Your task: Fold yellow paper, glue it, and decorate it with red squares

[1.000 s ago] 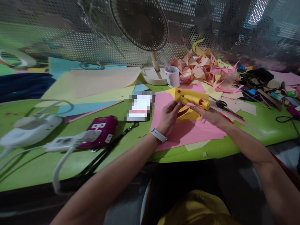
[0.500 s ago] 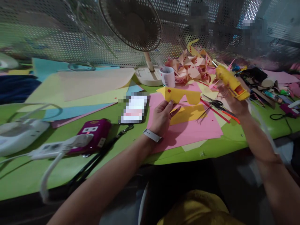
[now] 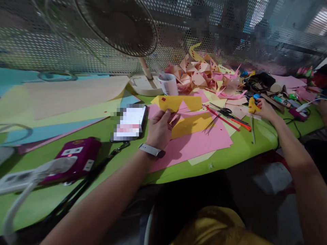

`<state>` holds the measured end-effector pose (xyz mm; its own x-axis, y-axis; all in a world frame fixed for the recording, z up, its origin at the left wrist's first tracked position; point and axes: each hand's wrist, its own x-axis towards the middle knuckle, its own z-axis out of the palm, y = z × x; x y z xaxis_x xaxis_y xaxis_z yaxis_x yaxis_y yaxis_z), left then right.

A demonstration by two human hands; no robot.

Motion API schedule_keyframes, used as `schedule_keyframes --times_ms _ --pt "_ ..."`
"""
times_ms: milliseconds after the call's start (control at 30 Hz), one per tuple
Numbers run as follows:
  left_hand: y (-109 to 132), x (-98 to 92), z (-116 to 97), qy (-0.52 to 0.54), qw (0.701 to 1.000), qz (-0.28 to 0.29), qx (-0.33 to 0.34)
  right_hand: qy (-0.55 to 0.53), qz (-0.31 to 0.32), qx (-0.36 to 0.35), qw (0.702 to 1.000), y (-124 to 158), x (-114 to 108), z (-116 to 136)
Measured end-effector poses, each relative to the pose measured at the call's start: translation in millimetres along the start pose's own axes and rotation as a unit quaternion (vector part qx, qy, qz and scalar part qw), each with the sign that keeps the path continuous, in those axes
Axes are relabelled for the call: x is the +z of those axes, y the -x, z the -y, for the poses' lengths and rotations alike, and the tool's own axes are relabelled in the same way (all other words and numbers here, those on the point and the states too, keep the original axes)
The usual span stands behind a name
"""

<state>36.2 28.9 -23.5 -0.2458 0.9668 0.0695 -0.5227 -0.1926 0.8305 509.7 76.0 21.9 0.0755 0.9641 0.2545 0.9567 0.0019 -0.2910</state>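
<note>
My left hand [image 3: 160, 126] pinches the lower edge of a yellow paper cutout [image 3: 187, 101]. The cutout has a notched lower edge and a small red diamond near its left end. Below it, a flat orange-yellow paper piece [image 3: 194, 124] lies on a pink sheet [image 3: 204, 141]. Farther right, my right hand [image 3: 264, 109] is closed around a yellow hot glue gun [image 3: 252, 106] at the table, its far parts hidden by the fingers. Black-handled scissors [image 3: 225, 111] lie between my hands, beside red paper strips [image 3: 222, 117].
A phone [image 3: 130, 122] lies left of my left hand, with a purple power adapter [image 3: 79, 154] nearer me. A fan [image 3: 139, 86] and a white cup [image 3: 168, 85] stand behind. Folded paper pieces [image 3: 199, 78] are heaped at the back; coloured sheets [image 3: 76, 97] cover the left.
My right hand has lowered the glue gun from the air to the table at the right. My left hand still holds the cutout. The view has turned slightly to the right.
</note>
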Motion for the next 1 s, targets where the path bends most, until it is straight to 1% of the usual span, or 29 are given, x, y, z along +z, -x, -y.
schedule_keyframes --times_ms 133,200,267,300,333,367,400,433,533,600,667,733,833,900,1000 --pt "-4.0 -2.9 -1.7 0.005 1.000 -0.014 0.002 -0.009 0.041 -0.001 0.999 -1.4 -1.2 -15.5" --pt "-5.0 -3.2 -2.8 0.009 1.000 -0.023 0.002 0.008 0.084 -0.007 0.996 -3.3 -7.6 -15.3" --pt "-5.5 -3.0 -3.1 0.009 0.999 -0.032 0.002 0.071 0.118 -0.015 0.990 -4.7 -16.6 -7.0" --pt "-5.7 -2.9 -2.8 0.007 0.999 -0.031 0.003 0.109 0.118 -0.021 0.987 -4.5 -20.8 1.2" --pt "-5.9 -3.0 -2.1 0.005 1.000 -0.028 0.004 0.141 0.104 -0.028 0.984 -3.5 -24.2 12.1" --pt "-6.2 -3.3 -1.3 0.004 1.000 -0.024 0.005 0.156 0.076 -0.041 0.984 -1.5 -26.1 25.7" --pt "-6.5 -3.7 -0.4 0.002 1.000 -0.018 0.006 0.144 0.050 -0.061 0.986 1.4 -26.4 41.5" --pt "-6.8 -4.2 0.5 0.001 1.000 -0.014 0.006 0.108 0.041 -0.091 0.989 4.9 -24.7 58.9" --pt "-7.6 -6.0 1.0 0.008 1.000 -0.017 0.008 0.007 0.083 -0.189 0.978 15.8 -10.1 112.0" --pt "-7.9 -6.6 -0.8 0.014 1.000 -0.022 0.009 -0.003 0.095 -0.248 0.964 21.0 4.0 141.0" --pt "-7.8 -6.1 -3.6 0.023 0.999 -0.032 0.006 0.003 0.120 -0.307 0.944 23.3 17.9 161.4" --pt "-7.5 -4.3 -6.5 0.036 0.998 -0.048 -0.002 0.013 0.145 -0.356 0.923 23.1 29.6 173.7" --pt "-6.3 -0.2 -9.5 0.057 0.996 -0.070 -0.013 0.030 0.174 -0.402 0.898 18.4 41.9 181.3" --pt "-5.0 2.4 -11.1 0.065 0.995 -0.077 -0.019 0.030 0.190 -0.411 0.891 13.2 47.0 181.4" --pt "-3.2 5.2 -13.5 0.075 0.994 -0.074 -0.027 0.006 0.210 -0.408 0.889 5.9 50.5 178.1"
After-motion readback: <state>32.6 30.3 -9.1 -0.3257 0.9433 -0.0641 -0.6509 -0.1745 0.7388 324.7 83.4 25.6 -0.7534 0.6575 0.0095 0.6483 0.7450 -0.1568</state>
